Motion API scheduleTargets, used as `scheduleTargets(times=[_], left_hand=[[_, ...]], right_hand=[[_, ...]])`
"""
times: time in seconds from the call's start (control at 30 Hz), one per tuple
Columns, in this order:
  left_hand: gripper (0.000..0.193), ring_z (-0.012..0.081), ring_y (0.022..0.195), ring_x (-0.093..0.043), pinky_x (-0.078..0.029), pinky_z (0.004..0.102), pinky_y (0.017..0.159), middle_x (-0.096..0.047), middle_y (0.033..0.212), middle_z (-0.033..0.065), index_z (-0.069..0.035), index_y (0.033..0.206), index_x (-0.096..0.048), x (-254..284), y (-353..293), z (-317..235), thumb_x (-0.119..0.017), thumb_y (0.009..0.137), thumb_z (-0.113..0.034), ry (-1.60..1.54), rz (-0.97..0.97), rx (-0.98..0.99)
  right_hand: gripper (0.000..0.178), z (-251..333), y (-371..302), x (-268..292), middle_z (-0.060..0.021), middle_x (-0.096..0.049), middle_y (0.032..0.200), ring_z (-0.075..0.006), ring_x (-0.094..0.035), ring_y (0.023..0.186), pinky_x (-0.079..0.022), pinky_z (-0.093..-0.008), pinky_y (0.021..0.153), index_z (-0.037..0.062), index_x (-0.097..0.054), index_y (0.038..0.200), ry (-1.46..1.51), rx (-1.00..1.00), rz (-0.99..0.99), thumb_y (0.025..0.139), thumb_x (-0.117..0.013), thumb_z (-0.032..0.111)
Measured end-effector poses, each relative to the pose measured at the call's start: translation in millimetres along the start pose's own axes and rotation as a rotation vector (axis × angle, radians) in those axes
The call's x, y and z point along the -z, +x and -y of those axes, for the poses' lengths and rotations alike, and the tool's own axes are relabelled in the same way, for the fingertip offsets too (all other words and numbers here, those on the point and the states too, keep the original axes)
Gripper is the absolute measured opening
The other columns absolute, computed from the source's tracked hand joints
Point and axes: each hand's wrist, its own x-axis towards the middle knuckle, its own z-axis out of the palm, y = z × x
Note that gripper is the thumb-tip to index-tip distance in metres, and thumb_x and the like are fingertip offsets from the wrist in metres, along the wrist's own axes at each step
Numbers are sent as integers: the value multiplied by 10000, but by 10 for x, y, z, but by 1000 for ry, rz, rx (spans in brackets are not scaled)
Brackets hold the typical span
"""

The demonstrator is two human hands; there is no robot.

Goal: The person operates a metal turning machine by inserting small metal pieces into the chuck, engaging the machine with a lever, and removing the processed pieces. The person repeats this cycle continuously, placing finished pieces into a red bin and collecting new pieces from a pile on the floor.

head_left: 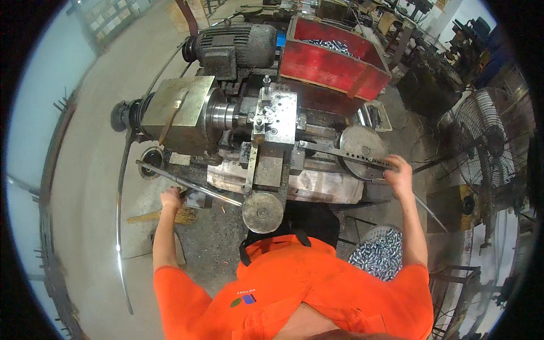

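Observation:
My right hand (399, 177) is closed around the outer end of a flat metal bar (351, 154) with a row of holes. That bar runs out from the steel tool block (281, 116) of a small lathe, above a round metal disc (365, 148). Low on the left, my left hand (171, 198) is closed at the machine's front, by a small dark part whose kind I cannot make out. A long shiny rod (190, 182) slants just above that hand toward a round handwheel (262, 212). The chuck (222, 115) faces the tool block.
An electric motor (243, 48) sits behind the headstock (178, 113). A red bin (334, 62) of small metal parts stands at the back. A basket of small metal cylinders (378, 255) is beside me on the right, with a fan (486, 139) farther right. A straw brush (161, 216) lies low left.

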Motion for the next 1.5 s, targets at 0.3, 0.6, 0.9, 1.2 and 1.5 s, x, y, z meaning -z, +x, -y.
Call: scheduleTargets(times=[0.3, 0.6, 0.9, 1.2, 1.5], left_hand=[[409, 181, 552, -618, -498, 267, 488, -650, 737, 146, 55, 1028, -612, 347, -329, 577, -603, 862, -319, -1100, -221, 120], [471, 227, 578, -637, -548, 327, 482, -608, 743, 129, 62, 1042, -511, 818, -127, -28, -586, 872, -371, -1586, -252, 397], [341, 242, 572, -640, -542, 342, 477, -627, 777, 152, 40, 1047, -487, 633, 59, -163, -507, 894, -264, -1691, -423, 337], [439, 263, 547, -631, -544, 352, 466, -624, 744, 167, 86, 1010, -502, 356, 188, 139, -547, 842, -318, -1526, -402, 323], [404, 268, 461, -612, -536, 348, 400, -582, 603, 160, 83, 868, -503, 718, -55, 5, -539, 864, -319, -1535, -219, 379]], right_hand=[[458, -2306, -1186, 425, -184, -630, 951, -362, -584, 936, -456, -447, 833, 37, -599, 1055, -727, -432, 29, 605, -630, 112], [357, -1393, -2434, -43, -222, -612, 785, -412, -597, 759, -481, -488, 686, 17, -593, 869, -564, -512, 75, 566, -643, 199], [314, -153, -2763, -551, 47, -440, 611, -84, -411, 556, -312, -241, 502, -3, -625, 917, 694, -902, 145, 632, -539, 94], [357, -132, -2765, -681, -2, -425, 536, -89, -387, 465, -275, -255, 414, -2, -626, 943, 785, -959, 160, 608, -506, -3], [644, -1408, -2394, 11, -241, -623, 794, -426, -594, 743, -466, -485, 680, 26, -512, 1237, -361, -425, 79, 609, -607, 138]])
